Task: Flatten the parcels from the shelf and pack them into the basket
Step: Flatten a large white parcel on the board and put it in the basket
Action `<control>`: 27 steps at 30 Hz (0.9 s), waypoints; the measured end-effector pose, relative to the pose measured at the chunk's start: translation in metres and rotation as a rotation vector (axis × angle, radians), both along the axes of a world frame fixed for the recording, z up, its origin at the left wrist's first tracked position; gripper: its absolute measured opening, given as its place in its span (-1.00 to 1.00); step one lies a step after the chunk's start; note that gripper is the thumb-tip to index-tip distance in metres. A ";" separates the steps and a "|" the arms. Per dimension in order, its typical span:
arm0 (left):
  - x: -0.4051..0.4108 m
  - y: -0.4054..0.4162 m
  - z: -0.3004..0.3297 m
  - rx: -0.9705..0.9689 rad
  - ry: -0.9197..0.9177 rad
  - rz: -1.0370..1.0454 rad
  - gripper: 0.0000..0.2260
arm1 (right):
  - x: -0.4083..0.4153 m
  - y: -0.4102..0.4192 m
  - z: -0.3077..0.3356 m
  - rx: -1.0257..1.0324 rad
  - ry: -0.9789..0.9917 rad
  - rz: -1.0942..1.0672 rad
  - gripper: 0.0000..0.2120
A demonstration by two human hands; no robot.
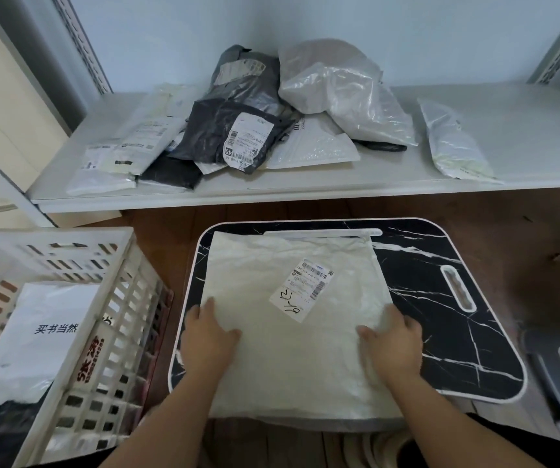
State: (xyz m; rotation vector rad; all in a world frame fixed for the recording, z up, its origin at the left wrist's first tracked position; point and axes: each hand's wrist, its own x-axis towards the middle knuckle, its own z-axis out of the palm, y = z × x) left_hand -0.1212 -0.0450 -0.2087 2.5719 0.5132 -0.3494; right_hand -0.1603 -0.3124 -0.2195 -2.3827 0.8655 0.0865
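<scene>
Parcel (292, 319), white and creased, lies flat on the black marbled tabletop (440, 298), its near edge hanging over the table's front. Pressing outward from its label should smooth it best. Left hand (209, 336) and right hand (393, 342) rest flat-fingered on its side edges, gripping nothing.

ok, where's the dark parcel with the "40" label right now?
Head view: the dark parcel lies on the white shelf, centre-left, atop the pile, beside the bubble mailer to its right.
</scene>
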 end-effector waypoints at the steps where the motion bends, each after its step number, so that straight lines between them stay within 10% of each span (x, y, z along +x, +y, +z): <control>1: 0.003 0.005 0.005 -0.113 -0.011 0.171 -0.29 | 0.004 -0.004 0.002 0.120 0.012 -0.123 -0.41; 7: 0.014 0.043 0.050 -0.783 0.258 0.431 -0.71 | 0.018 -0.018 0.039 0.265 0.042 -0.173 -0.68; 18: -0.008 0.147 0.188 -0.809 0.225 0.281 -0.72 | 0.059 0.071 0.123 0.508 0.024 0.094 -0.65; 27: -0.077 0.321 0.220 -0.881 -0.234 0.680 -0.58 | 0.094 0.232 0.182 0.731 0.044 0.535 -0.76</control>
